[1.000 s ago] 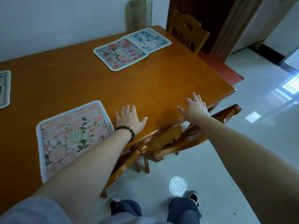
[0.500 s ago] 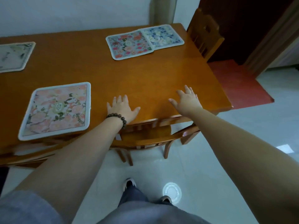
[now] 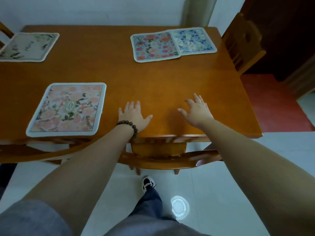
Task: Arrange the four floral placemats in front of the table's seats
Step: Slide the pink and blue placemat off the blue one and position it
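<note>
Wooden tabletop [image 3: 153, 79], four floral placemats laid out, two overlapped at far edge; left hand [image 3: 134, 115] spread flat, right hand [image 3: 197, 110] spread, nothing held.

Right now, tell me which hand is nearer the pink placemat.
Left. The left hand lies flat just right of the pink placemat; the right hand is farther right.

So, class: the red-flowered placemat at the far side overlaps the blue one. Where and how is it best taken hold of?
Pinch the red-flowered placemat at its near left corner, coming from the near side. It lies flat, its right edge on top of the blue placemat, so that corner sits on bare table and probably lifts without dragging the blue one.
</note>
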Available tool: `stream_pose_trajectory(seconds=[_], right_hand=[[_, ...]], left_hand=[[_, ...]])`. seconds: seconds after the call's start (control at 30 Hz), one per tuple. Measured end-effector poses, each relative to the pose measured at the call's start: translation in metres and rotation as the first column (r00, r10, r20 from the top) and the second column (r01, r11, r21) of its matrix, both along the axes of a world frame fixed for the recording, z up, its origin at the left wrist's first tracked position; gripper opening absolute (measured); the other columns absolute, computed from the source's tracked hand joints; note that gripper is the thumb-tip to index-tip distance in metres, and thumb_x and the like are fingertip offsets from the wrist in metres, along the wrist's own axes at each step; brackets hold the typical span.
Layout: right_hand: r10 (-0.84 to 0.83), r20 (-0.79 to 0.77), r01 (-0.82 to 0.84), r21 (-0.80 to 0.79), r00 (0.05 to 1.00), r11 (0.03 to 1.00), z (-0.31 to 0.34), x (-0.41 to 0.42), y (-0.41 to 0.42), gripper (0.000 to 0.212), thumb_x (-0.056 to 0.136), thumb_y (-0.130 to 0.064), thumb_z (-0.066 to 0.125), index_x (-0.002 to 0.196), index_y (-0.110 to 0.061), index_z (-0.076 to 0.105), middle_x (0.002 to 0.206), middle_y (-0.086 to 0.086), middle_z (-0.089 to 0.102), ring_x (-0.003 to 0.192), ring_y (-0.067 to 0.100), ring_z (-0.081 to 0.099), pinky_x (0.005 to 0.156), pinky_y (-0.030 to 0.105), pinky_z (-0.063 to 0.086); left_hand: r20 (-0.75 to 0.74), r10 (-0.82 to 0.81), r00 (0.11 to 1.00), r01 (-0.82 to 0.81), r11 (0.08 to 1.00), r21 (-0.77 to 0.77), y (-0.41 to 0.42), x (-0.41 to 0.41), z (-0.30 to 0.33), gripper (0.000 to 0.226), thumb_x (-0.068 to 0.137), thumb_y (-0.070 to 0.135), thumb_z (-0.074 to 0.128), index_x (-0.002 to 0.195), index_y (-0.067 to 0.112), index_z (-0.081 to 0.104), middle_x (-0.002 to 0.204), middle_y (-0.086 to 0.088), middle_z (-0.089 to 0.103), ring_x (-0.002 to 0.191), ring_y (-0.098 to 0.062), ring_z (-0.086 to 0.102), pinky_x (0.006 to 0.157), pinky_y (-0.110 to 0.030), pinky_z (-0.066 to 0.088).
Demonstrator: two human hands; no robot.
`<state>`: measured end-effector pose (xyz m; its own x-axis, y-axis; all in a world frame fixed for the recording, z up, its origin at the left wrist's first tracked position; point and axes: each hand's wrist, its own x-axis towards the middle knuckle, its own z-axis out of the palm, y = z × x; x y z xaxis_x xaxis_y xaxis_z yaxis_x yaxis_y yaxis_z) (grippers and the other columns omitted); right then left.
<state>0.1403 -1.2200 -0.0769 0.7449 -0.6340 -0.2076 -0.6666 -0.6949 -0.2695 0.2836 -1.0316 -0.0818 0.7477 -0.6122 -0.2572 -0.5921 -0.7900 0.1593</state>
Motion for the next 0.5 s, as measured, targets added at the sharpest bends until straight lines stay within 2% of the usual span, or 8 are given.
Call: stream_pose_trajectory(seconds=[0.5], right_hand=[[-0.031, -0.025, 0.031, 0.028, 0.999, 0.999, -0.001, 0.114, -0.059, 0.063, 0.095, -0.055, 0.041, 0.147, -0.021, 0.031, 0.160, 0.009, 0.005, 0.147, 0.026, -0.002, 0.117, 0.046, 0.009]], left_hand=[[0.011, -0.017, 1.000, 0.018, 0.998, -0.055, -0.067, 0.110, 0.004, 0.084, 0.090, 0.064, 0.037, 0.152, 0.015, 0.009, 0.159, -0.010, 0.011, 0.146, -0.026, 0.006, 0.116, -0.051, 0.009]])
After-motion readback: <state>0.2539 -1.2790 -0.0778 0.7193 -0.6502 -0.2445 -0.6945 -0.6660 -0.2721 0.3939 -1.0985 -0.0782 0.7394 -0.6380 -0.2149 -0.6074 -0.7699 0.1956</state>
